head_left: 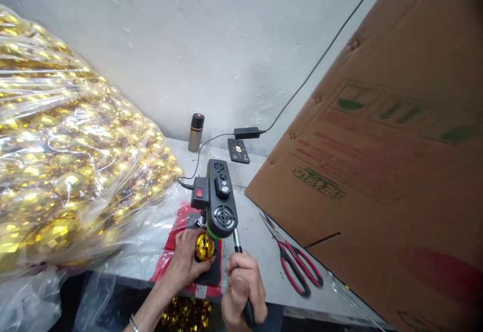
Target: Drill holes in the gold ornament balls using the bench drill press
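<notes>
A small black bench machine (pixel 221 196) with round vents and a red switch stands on a black base over red plastic. Beneath its front end sits a gold mirrored ball (pixel 204 247), held between the thumb and fingers of my left hand (pixel 185 259). My right hand (pixel 244 286) is wrapped round the black grip of the machine's metal lever (pixel 237 240), to the right of the ball. The ball's underside is hidden by my fingers and the base.
Clear plastic bags of gold balls (pixel 75 161) fill the left. A large cardboard box (pixel 370 171) leans in on the right, beside red-handled scissors (pixel 298 266). Behind the machine are a bottle (pixel 195 133), a phone (pixel 239 151) and a power adapter (pixel 247 133) with cable.
</notes>
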Tool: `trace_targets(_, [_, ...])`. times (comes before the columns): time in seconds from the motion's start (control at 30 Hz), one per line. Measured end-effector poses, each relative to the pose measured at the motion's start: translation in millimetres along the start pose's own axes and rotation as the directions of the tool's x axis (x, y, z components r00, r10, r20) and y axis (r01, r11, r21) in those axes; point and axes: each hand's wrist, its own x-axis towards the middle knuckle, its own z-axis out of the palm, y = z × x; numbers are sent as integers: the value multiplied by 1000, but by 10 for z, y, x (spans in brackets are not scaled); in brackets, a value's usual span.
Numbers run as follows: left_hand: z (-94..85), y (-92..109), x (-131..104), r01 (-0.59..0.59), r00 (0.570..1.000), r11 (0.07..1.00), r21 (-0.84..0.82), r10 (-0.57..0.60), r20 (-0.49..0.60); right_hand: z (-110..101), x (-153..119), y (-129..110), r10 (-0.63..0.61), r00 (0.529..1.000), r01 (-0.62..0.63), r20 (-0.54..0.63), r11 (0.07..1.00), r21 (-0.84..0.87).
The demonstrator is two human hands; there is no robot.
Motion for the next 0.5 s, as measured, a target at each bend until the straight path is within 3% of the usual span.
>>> trace_targets(0.5, [33,-3,-19,-5,1000,1000,-6,5,-6,63,-21,16,-13,998,14,-57,1000,11])
